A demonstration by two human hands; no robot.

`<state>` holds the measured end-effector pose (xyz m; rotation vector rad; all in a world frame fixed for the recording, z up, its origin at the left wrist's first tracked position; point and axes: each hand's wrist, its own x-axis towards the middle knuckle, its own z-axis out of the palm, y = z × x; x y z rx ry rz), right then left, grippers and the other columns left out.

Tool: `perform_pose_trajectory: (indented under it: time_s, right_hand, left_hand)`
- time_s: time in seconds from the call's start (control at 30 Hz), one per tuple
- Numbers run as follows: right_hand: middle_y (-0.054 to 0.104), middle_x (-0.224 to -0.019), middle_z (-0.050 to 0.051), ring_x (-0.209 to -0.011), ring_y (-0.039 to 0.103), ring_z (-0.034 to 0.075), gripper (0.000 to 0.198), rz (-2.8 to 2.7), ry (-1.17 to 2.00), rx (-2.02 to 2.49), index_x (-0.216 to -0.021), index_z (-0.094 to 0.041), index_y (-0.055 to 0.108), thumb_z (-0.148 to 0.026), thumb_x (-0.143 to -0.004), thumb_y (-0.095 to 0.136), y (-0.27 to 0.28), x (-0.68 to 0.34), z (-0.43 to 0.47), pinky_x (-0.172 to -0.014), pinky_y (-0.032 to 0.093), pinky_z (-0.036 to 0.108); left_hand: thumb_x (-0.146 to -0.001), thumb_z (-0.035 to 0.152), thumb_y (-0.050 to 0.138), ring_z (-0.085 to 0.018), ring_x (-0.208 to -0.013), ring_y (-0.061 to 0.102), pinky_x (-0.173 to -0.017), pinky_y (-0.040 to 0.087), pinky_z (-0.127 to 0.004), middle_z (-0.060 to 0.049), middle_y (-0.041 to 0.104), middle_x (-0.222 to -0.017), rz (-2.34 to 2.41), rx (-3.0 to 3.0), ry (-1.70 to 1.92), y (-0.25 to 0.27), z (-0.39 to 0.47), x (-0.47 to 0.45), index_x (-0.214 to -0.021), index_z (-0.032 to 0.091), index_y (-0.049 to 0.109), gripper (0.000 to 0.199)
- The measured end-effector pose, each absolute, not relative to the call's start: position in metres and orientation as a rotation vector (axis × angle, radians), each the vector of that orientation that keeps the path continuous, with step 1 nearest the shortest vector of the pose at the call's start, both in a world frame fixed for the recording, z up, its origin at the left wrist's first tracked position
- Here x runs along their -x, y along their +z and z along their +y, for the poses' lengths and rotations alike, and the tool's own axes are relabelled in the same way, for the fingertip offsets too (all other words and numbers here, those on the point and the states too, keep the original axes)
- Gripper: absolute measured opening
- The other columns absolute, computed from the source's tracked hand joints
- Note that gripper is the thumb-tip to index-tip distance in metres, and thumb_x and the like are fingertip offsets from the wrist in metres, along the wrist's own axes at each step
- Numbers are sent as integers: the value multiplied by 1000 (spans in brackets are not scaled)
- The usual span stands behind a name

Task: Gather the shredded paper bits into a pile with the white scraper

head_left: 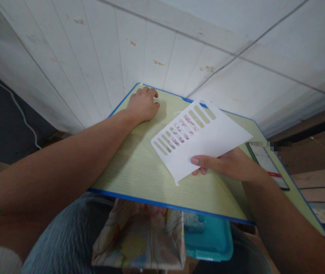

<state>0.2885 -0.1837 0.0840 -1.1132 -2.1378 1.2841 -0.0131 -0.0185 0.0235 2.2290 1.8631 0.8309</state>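
Note:
My right hand point(222, 164) grips a white sticker sheet point(216, 135) by its near edge, thumb on top and fingers underneath. The sheet is held tilted above the table. Rounded slots of graded widths run along its far left side. Pink and red patterned strips fill the middle slots, while the table top shows through those at both ends. At the table's far left corner, my left hand point(144, 104) rests with bent fingers, its thumb apart from the index finger. Nothing shows in it.
The small pale table point(139, 171) has a blue rim and stands against a white panelled wall point(134, 49). A phone-like device point(268, 163) lies by its right edge. Below the front edge are a floral cloth point(139, 243) and a turquoise plastic box point(214, 236).

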Motion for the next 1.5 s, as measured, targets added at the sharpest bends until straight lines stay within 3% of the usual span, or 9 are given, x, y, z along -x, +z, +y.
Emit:
perform_pose_trajectory:
  time_s: [0.27,0.5,0.7,0.93,1.07,1.27,1.4,1.5]
  right_hand:
    - [86,-76,5,-63,79,21,32,-2199,1583,1070,-89,-22,87,-50,-104,92,96,-307,-181,-57,66,29]
    - [87,-78,6,-61,81,23,30,-2171,1801,1073,-91,-22,89,-50,-99,97,103,-314,-187,-56,69,32]
    - [83,-74,6,-63,80,25,40,-2137,1699,1092,-86,-22,86,-59,-98,98,103,-312,-182,-55,68,33]
    - [87,-79,6,-65,81,22,36,-2196,1799,1069,-91,-22,89,-55,-102,93,100,-314,-183,-58,67,30]
    - [88,-81,6,-64,82,22,35,-2176,1861,1041,-94,-20,89,-54,-102,96,99,-317,-183,-58,68,29]
    - [85,-77,5,-60,79,22,43,-2105,1676,989,-92,-21,86,-62,-101,95,95,-300,-179,-55,68,32]
    - [82,-74,5,-60,76,23,49,-2004,1419,1041,-88,-23,83,-69,-99,94,90,-293,-175,-58,69,37]
    - [79,-72,7,-61,75,24,55,-1934,1151,1149,-78,-24,79,-72,-103,88,84,-293,-171,-64,71,41]
  left_hand:
    - [-104,33,69,-41,-161,58,-140,47,-64,-13,71,-164,1870,-2223,814,26,-20,14,-152,33,71,47]
    - [-112,30,60,-39,-162,57,-140,46,-63,-17,67,-172,1894,-2237,780,29,-22,12,-151,23,72,42]
    - [-105,33,70,-44,-165,56,-139,46,-68,-14,70,-169,1849,-2238,830,25,-17,15,-154,32,73,49]
    - [-112,31,59,-35,-162,53,-141,44,-61,-11,68,-171,1902,-2198,789,31,-25,10,-154,24,70,44]
    - [-107,32,65,-39,-164,54,-140,45,-62,-13,68,-171,1913,-2185,791,31,-23,10,-151,26,71,45]
    - [-107,35,63,-43,-166,56,-139,47,-66,-18,68,-171,1894,-2213,797,30,-21,13,-151,25,72,46]
    - [-110,41,64,-38,-167,50,-142,44,-67,-7,70,-169,1876,-2181,839,30,-23,14,-151,30,72,44]
    - [-113,35,59,-36,-162,54,-142,45,-66,-10,68,-171,1879,-2223,834,29,-22,15,-152,25,71,42]
